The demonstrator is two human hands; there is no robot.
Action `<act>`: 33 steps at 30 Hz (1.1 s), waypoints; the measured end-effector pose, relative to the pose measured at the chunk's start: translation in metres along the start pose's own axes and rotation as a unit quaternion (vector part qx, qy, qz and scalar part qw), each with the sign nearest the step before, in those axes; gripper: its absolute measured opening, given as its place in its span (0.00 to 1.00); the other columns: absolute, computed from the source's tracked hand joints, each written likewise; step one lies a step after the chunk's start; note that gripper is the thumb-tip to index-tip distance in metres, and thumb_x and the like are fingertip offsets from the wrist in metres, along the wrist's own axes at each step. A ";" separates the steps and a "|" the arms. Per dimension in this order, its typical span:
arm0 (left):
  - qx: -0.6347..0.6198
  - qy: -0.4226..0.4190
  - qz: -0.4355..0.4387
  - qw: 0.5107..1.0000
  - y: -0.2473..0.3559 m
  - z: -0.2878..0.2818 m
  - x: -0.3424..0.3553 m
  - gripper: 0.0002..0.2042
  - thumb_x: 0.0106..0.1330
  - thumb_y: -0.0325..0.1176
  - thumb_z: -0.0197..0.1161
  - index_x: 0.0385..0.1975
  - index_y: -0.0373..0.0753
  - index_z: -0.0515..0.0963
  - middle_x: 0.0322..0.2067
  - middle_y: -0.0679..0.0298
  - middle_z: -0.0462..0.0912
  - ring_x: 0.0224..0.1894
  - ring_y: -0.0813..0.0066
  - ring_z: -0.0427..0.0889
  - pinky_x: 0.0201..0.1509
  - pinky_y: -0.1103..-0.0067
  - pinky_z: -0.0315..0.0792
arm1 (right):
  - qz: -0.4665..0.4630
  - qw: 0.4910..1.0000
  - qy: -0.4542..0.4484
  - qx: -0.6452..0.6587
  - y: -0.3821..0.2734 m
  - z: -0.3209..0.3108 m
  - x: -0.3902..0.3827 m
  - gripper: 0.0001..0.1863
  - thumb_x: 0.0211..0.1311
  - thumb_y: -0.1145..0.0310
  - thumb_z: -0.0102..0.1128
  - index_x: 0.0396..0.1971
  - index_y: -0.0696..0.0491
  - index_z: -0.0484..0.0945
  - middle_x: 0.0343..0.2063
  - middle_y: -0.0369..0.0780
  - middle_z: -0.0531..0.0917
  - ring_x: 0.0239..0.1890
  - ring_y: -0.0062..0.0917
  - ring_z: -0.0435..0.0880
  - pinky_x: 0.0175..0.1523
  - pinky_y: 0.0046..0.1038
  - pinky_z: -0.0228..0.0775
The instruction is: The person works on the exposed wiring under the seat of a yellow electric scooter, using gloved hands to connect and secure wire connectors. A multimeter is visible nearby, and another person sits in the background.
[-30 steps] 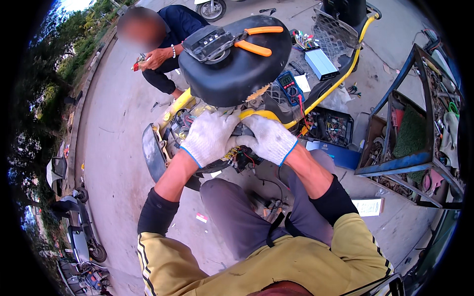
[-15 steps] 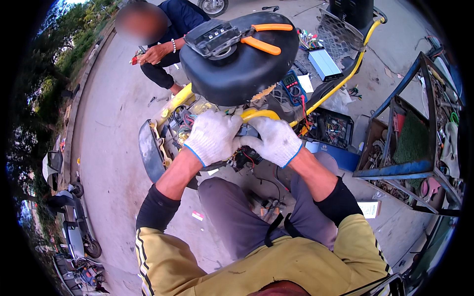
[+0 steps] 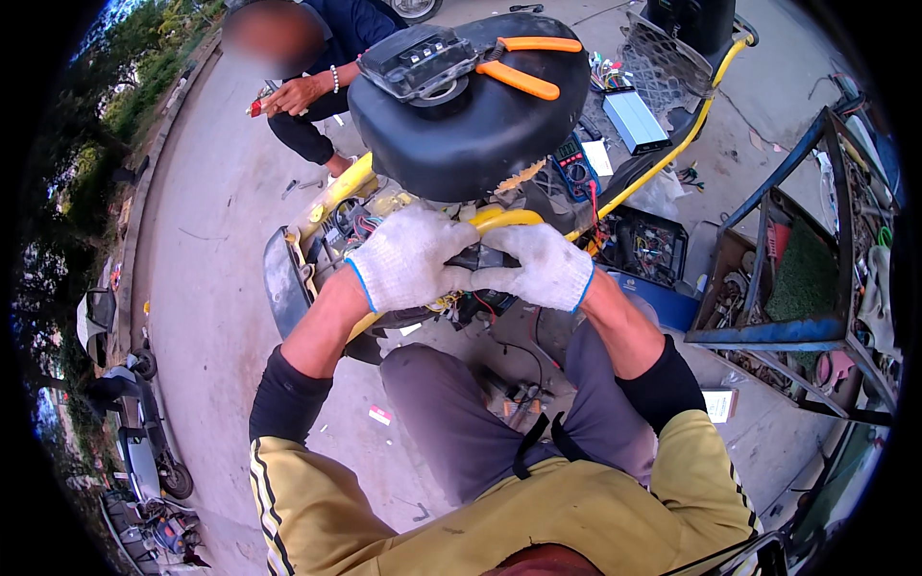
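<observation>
My left hand (image 3: 408, 257) and my right hand (image 3: 543, 267), both in white knit gloves with blue cuffs, meet in front of a black scooter seat (image 3: 461, 144). Their fingers are closed toward each other around a small dark piece (image 3: 483, 257), mostly hidden by the gloves. Just beyond the fingertips curves a yellow frame tube (image 3: 509, 220). Exposed wires (image 3: 363, 223) fill the scooter body beside my left hand. On the seat lie orange-handled pliers (image 3: 519, 79), a black plastic case (image 3: 418, 62) and a roll of tape (image 3: 442, 96).
Another person's hand (image 3: 296, 94) holds a small red item at the far left. Right of the seat are a multimeter (image 3: 574, 171), a silver box (image 3: 636, 122) and an open black box of wires (image 3: 648, 245). A metal cart (image 3: 768, 331) stands at right.
Both hands stay together at the same spot, with the left glove shifted slightly left and a little more of the dark piece showing. The view has shifted slightly.
</observation>
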State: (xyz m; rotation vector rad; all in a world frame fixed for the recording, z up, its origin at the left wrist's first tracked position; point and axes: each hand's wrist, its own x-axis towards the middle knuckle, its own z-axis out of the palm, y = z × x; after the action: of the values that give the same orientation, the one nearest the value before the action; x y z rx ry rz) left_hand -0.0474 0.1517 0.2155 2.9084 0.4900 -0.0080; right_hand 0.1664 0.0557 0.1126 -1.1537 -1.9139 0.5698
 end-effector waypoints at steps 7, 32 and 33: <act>0.004 0.059 -0.035 0.998 0.008 0.007 -0.002 0.23 0.61 0.51 0.80 0.39 0.35 0.86 0.29 0.46 0.84 0.39 0.41 0.85 0.45 0.55 0.77 | -0.058 0.993 0.090 -0.055 -0.001 0.009 -0.005 0.27 0.62 0.51 0.78 0.47 0.62 0.87 0.37 0.53 0.88 0.41 0.49 0.90 0.46 0.44 0.83; 0.168 0.054 -0.042 0.983 0.016 0.022 -0.006 0.16 0.49 0.39 0.78 0.36 0.41 0.85 0.35 0.59 0.86 0.44 0.54 0.86 0.53 0.63 0.77 | 0.049 0.998 0.000 -0.027 -0.011 0.020 -0.003 0.31 0.64 0.46 0.74 0.51 0.60 0.86 0.44 0.55 0.90 0.47 0.51 0.90 0.56 0.47 0.82; 0.161 0.044 -0.057 0.984 0.018 0.020 -0.003 0.15 0.51 0.41 0.78 0.35 0.41 0.85 0.34 0.58 0.86 0.43 0.54 0.86 0.52 0.63 0.77 | 0.053 0.998 0.001 -0.038 -0.012 0.020 -0.003 0.31 0.64 0.45 0.75 0.51 0.60 0.87 0.43 0.54 0.90 0.46 0.50 0.90 0.54 0.46 0.82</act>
State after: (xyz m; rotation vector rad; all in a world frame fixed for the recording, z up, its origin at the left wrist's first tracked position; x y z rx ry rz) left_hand -0.0440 0.1303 0.1997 3.2003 0.7333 0.0280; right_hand 0.1448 0.0477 0.1084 -1.3111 -1.8951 0.5571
